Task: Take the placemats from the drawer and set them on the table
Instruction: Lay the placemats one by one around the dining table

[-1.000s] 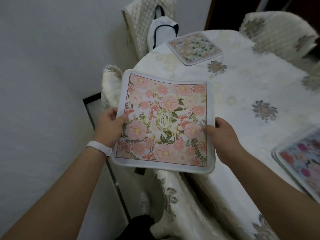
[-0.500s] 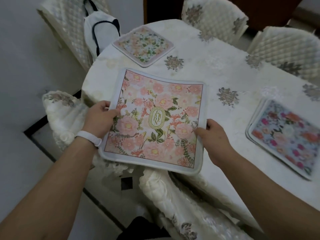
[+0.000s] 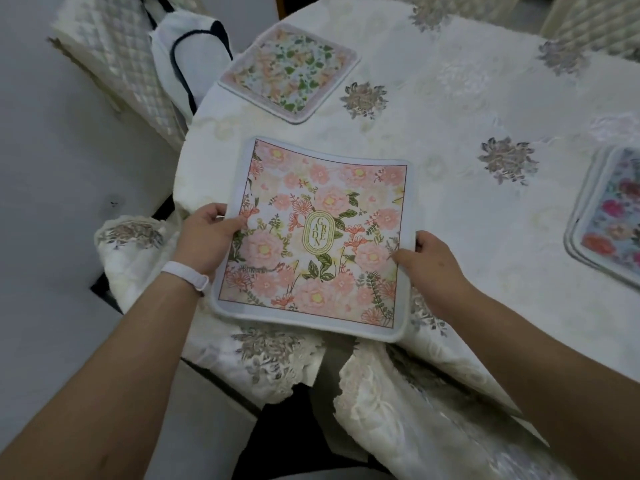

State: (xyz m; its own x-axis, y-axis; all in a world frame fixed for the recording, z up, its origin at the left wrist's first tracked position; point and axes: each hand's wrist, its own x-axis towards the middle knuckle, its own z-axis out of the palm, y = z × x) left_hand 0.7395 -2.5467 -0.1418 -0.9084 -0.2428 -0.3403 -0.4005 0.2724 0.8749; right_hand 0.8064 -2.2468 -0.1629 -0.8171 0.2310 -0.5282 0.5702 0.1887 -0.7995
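A square placemat with pink flowers (image 3: 322,216) is held flat over the near edge of the round table (image 3: 450,188), which wears a white flowered cloth. My left hand (image 3: 207,237) pinches its left edge, thumb on top. My right hand (image 3: 433,268) grips its right edge. A green-and-peach placemat (image 3: 289,69) lies on the table farther back. At the right edge, a stack of placemats with red and pink flowers (image 3: 613,216) lies on the cloth, partly cut off.
A quilted chair (image 3: 114,60) with a white bag with dark straps (image 3: 194,57) stands at the back left. Another covered chair seat (image 3: 138,244) sits under the table edge at my left. More quilted chairs (image 3: 595,26) stand at the far right.
The pink placemat has travelled forward over the table edge and lowered toward the cloth. My view has shifted right, showing more of the table.
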